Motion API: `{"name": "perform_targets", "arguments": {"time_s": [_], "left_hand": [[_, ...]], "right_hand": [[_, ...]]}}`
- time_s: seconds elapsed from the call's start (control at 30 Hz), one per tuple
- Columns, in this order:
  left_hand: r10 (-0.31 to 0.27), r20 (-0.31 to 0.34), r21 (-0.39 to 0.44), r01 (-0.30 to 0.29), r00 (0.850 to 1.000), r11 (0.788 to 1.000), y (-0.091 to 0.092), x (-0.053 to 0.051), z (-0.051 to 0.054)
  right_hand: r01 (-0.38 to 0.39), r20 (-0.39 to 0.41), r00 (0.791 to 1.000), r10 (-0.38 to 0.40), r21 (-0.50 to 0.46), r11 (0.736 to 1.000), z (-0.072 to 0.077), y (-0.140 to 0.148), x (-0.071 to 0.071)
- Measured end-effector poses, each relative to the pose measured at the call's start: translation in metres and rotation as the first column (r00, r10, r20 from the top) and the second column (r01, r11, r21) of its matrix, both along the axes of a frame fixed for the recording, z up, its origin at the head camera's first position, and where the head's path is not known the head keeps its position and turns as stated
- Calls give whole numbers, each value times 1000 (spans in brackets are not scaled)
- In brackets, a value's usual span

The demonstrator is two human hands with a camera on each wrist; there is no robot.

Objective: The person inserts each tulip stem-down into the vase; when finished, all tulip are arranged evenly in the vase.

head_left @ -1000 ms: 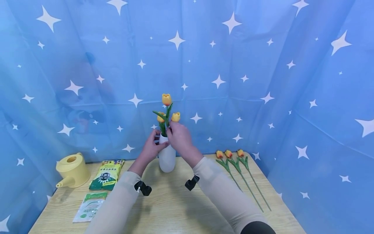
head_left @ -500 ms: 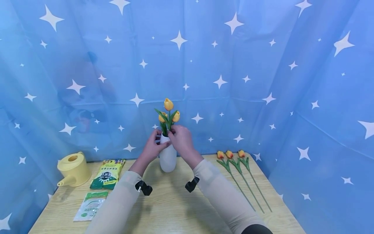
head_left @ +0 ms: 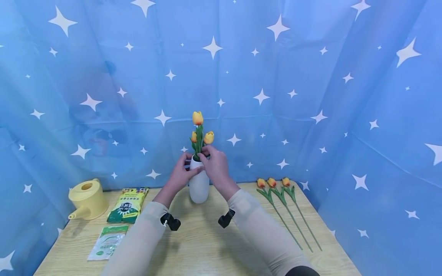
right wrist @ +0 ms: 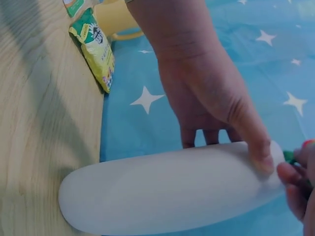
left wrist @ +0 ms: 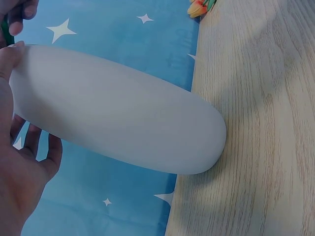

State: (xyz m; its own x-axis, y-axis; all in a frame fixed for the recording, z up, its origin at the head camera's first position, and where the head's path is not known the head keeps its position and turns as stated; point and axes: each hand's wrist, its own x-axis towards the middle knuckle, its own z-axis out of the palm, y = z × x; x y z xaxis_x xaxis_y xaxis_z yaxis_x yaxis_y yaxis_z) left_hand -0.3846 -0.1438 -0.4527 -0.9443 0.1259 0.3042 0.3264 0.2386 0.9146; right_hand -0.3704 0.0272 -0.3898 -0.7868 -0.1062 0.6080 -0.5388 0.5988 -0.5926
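Note:
A white vase (head_left: 199, 188) stands on the table holding three yellow tulips: a tall one (head_left: 198, 118), one lower left (head_left: 194, 137) and one lower right (head_left: 208, 137). My left hand (head_left: 179, 172) grips the vase near its mouth; in the right wrist view its thumb presses the white wall (right wrist: 162, 191). At the mouth, my right hand (head_left: 217, 165) pinches a green tulip stem with thumb and fingers. Which flower that stem belongs to is partly hidden by the hand, though it seems to be the tall one. The left wrist view shows the vase's smooth side (left wrist: 118, 113).
Three orange-yellow tulips (head_left: 271, 182) lie side by side at the table's right. On the left are a yellow watering can (head_left: 88, 201), a green-and-yellow bag (head_left: 127, 205) and a white-and-green packet (head_left: 108, 243). A blue starry curtain (head_left: 235, 76) hangs behind the table.
The tall tulip dipped slightly, then rose again and turned; its leaves, spread sideways before, now stand upright. The right hand stayed by the vase mouth, and the left hand kept its grip.

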Motion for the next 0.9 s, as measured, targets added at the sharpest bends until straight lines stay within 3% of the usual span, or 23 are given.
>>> {"name": "perform_targets", "arguments": {"time_s": [0.3,0.57,0.9], "left_hand": [[-1,-4,3,1,1000,1000,1,-1,-1],[11,4,-1,-11,1000,1000,2,-1,-1],[8,-1,11,-8,1000,1000,2,-3,-2]], "right_hand": [[25,-111,993,-39,-121,992,-13,-1,-7],[89,-120,987,-103,-112,990,-13,-1,-8],[108,-110,987,-118,-90,990,-13,-3,-7]]}}
